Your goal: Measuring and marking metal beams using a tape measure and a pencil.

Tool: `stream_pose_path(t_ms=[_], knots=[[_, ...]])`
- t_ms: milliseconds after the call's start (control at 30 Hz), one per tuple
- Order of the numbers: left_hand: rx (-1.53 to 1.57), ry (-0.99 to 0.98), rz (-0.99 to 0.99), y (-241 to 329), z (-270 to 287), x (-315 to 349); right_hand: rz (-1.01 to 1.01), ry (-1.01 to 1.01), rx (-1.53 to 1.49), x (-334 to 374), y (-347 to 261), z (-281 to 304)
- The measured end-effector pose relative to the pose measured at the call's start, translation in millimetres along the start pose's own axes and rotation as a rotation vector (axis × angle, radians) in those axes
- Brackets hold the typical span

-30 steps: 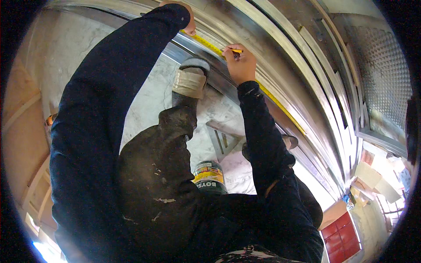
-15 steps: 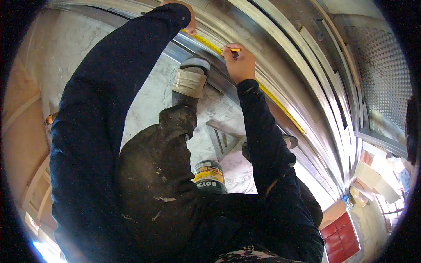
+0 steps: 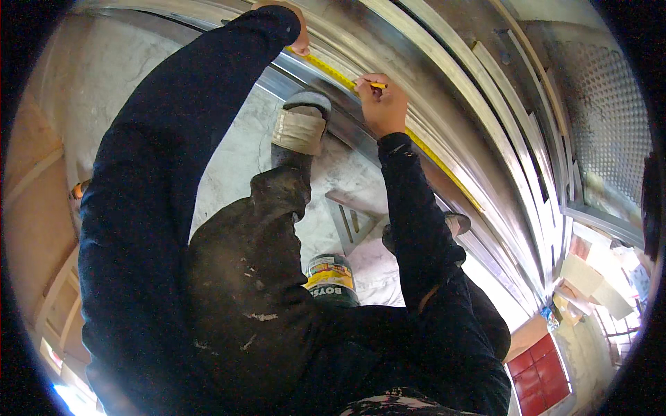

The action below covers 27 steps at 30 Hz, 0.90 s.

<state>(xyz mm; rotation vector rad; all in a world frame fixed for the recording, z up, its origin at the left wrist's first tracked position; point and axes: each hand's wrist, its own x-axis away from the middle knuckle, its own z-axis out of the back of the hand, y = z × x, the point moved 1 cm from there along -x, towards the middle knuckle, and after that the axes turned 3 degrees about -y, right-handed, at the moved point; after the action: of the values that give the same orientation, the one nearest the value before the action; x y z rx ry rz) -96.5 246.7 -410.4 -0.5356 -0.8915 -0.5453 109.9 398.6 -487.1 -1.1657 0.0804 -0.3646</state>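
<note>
A yellow tape measure [image 3: 444, 166] lies stretched along long metal channels. At its far left end my left hand [image 3: 300, 36] is closed on it, with fingertips against the tape and much of the hand hidden behind my dark sleeve. My right hand [image 3: 386, 111] rests over the tape farther right, fingers pinched round a yellow pencil [image 3: 379, 85]. The pencil's tip is hidden by the fingers. Between the hands, a length of tape blade shows, lying along the shiny metal channel [image 3: 347, 125].
More long metal profiles [image 3: 479, 90] run in parallel beyond my hands. A paint bucket [image 3: 331, 277] stands between my legs, near a grey triangular square [image 3: 350, 218] on the concrete floor [image 3: 236, 159]. Textured metal sheet [image 3: 603, 132] leans at right, above cardboard [image 3: 584, 281].
My right hand has shifted slightly right and nearer, still pinching the pencil, which now lies flatter. My left hand and the tape stay put.
</note>
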Motion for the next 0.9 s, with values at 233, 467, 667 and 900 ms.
stream_pose_path(t_ms=[233, 467, 667, 900], knots=[[0.078, -0.022, 0.022, -2.5, -2.0, 2.2, 0.023, -0.078, 0.028, -1.9, 11.7, -3.1], [0.032, 0.093, 0.130, 9.1, -2.0, 12.3, -0.008, -0.066, 0.010, -4.4, 8.5, -3.1], [0.122, 0.092, 0.101, 6.0, -2.5, 20.0, -0.046, -0.106, 0.135, -5.1, -6.1, 0.1], [0.085, -0.044, 0.085, -1.9, 0.6, 5.1, 0.031, 0.102, 0.141, -4.6, -20.7, 1.0]])
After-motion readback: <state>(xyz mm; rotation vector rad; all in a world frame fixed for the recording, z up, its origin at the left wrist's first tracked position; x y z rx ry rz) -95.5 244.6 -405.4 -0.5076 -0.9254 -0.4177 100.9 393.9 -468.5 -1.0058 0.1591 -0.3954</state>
